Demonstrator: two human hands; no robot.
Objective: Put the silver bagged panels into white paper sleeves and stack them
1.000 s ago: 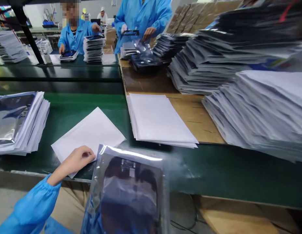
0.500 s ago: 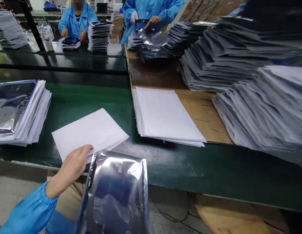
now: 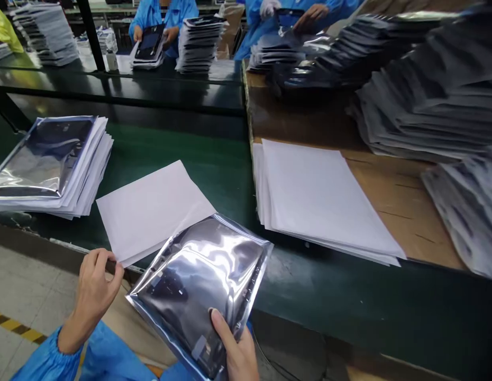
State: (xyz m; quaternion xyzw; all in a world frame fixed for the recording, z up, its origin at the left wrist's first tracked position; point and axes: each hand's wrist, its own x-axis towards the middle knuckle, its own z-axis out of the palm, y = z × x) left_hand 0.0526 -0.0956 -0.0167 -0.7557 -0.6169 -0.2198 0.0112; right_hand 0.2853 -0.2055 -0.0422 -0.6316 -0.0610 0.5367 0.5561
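Note:
My right hand (image 3: 240,349) grips the lower right part of a shiny silver anti-static bag (image 3: 190,254), thumb on top. A dark flat part shows through the bag's film; what exactly it is, I cannot tell. The bag is tilted over the bench's front edge, and its upper corner overlaps a white sheet (image 3: 151,206) lying on the green bench. At that sheet's near left corner, my left hand (image 3: 97,283) pinches the edge between thumb and fingers. The sheet seems to have more than one layer.
Left stands a stack of white sheets (image 3: 99,153) topped by another silver bag (image 3: 47,153). White sheets (image 3: 317,190) lie on brown board (image 3: 397,196) at right, beside tall piles of grey packets (image 3: 428,116). Two co-workers in blue handle dark bagged items across the bench.
My right hand has come into view, and the silver bag has turned clockwise and risen beside the sheet. My left hand has shifted down and left to the sheet's near corner. The view has swung left.

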